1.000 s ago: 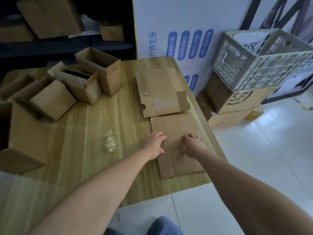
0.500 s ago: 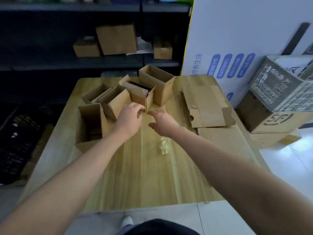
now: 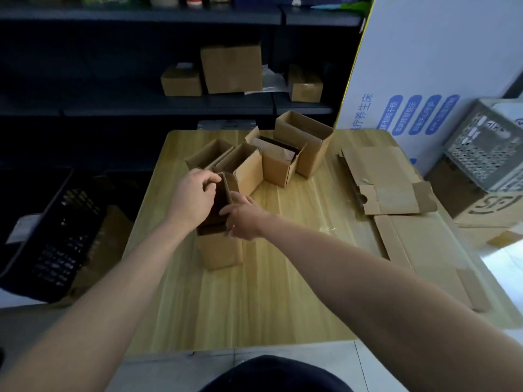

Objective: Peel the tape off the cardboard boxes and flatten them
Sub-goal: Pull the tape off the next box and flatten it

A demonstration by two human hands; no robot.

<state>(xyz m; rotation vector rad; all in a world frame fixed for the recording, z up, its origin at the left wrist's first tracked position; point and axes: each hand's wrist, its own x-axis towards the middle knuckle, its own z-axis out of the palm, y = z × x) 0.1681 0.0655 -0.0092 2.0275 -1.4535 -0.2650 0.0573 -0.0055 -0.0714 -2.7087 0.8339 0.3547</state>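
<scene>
Flattened sheet (image 3: pixel 418 244) done at 3 o'clock, I've swung over: left grip (image 3: pixel 195 199) and right grip (image 3: pixel 243 219) both curl onto the next open box (image 3: pixel 220 250) at 9 o'clock.

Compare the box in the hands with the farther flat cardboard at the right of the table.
The box is upright and open at the top; the flat cardboard lies folded down on the table. The left hand and right hand grip the box; nothing touches the flat cardboard. The box is near the table's middle, the flat cardboard by its right edge. Both are plain brown cardboard.
</scene>
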